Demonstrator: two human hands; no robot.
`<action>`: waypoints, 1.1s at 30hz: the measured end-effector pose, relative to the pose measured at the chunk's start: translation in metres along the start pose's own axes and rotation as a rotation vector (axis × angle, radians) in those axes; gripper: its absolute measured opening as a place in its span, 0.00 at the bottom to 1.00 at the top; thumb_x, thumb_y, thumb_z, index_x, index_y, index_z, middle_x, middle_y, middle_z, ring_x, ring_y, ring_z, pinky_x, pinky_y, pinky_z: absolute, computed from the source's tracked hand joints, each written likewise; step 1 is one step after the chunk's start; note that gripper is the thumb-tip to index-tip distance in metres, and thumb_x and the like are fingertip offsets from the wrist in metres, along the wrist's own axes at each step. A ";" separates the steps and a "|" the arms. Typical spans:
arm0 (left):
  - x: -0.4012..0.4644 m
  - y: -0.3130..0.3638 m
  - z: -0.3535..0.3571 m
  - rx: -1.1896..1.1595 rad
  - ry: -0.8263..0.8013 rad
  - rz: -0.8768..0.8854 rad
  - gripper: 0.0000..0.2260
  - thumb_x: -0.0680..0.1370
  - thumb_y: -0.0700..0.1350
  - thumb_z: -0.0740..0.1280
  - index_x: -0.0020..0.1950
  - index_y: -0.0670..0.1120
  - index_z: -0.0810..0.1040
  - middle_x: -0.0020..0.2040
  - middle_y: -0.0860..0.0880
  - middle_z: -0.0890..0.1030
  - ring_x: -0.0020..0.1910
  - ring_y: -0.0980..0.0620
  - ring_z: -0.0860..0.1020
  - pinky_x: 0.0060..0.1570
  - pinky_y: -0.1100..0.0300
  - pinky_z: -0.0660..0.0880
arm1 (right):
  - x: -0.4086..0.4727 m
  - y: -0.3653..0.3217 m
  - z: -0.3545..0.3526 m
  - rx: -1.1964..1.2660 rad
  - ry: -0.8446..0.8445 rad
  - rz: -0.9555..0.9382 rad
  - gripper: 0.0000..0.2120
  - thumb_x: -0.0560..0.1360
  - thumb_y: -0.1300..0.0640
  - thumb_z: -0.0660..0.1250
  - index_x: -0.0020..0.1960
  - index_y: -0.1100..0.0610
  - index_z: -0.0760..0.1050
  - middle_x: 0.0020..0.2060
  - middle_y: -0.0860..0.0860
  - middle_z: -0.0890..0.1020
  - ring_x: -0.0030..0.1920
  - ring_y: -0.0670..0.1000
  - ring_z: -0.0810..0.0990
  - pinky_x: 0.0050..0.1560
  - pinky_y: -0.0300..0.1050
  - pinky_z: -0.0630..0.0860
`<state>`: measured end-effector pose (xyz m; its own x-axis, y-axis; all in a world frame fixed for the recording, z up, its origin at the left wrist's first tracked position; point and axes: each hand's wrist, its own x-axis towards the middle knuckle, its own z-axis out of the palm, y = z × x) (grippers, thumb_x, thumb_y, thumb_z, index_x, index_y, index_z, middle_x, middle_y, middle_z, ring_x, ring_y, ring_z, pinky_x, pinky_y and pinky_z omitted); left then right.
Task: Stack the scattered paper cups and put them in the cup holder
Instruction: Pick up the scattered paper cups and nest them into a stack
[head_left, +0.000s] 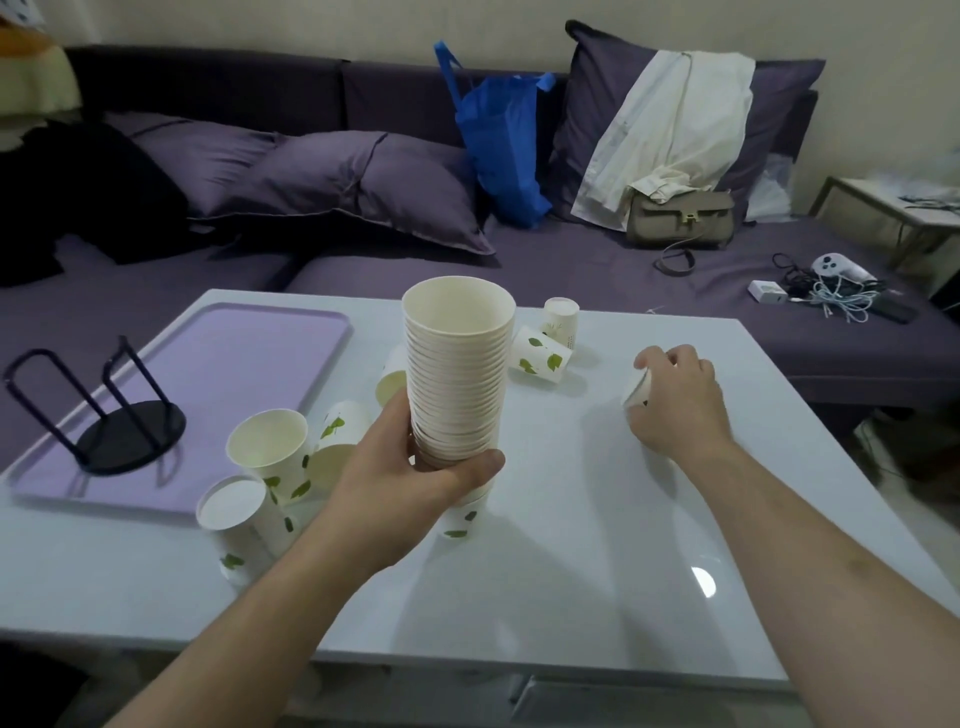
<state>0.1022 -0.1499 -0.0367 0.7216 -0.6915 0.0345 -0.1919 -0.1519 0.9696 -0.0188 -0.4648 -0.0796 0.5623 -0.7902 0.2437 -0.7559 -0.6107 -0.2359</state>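
Note:
My left hand (415, 467) grips the lower part of a tall stack of white paper cups (457, 374), held upright over the middle of the white table (571, 571). My right hand (675, 400) curls over a single paper cup (638, 388) lying on the table at the right. Several loose leaf-print cups remain: one upright (270, 447), one on its side (234, 512), one on its side (540, 356) behind the stack, and one upright (561, 314) at the far edge. The black wire cup holder (130, 436) stands empty on a purple tray (234, 358) at the left.
A purple sofa with cushions (363, 182) runs behind the table. On it lie a blue bag (504, 135), a grey handbag (680, 218), a white garment (670, 130) and tangled cables with a controller (836, 286). A small side table (904, 208) stands far right.

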 end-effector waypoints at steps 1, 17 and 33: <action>-0.001 0.000 0.000 -0.005 -0.002 0.000 0.26 0.73 0.47 0.83 0.67 0.59 0.79 0.53 0.66 0.87 0.52 0.68 0.83 0.43 0.76 0.78 | 0.000 -0.003 -0.007 0.055 -0.014 0.035 0.25 0.75 0.60 0.72 0.71 0.55 0.71 0.63 0.57 0.73 0.63 0.63 0.72 0.59 0.55 0.73; -0.014 0.006 -0.005 0.008 -0.018 -0.003 0.25 0.74 0.48 0.83 0.66 0.60 0.78 0.53 0.65 0.86 0.52 0.66 0.84 0.42 0.74 0.80 | -0.073 -0.142 -0.178 1.426 0.072 -0.446 0.21 0.80 0.61 0.72 0.72 0.58 0.72 0.55 0.53 0.83 0.54 0.50 0.85 0.57 0.46 0.82; -0.004 0.004 -0.010 0.014 0.010 0.014 0.24 0.75 0.45 0.82 0.65 0.59 0.78 0.53 0.63 0.87 0.51 0.64 0.85 0.44 0.69 0.81 | -0.090 -0.160 -0.151 0.746 -0.262 -0.765 0.29 0.86 0.50 0.60 0.85 0.46 0.60 0.83 0.37 0.64 0.82 0.35 0.57 0.83 0.45 0.57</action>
<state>0.1051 -0.1402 -0.0299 0.7253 -0.6866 0.0503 -0.2110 -0.1522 0.9655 0.0012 -0.2880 0.0786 0.9161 -0.1225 0.3817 0.1654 -0.7518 -0.6383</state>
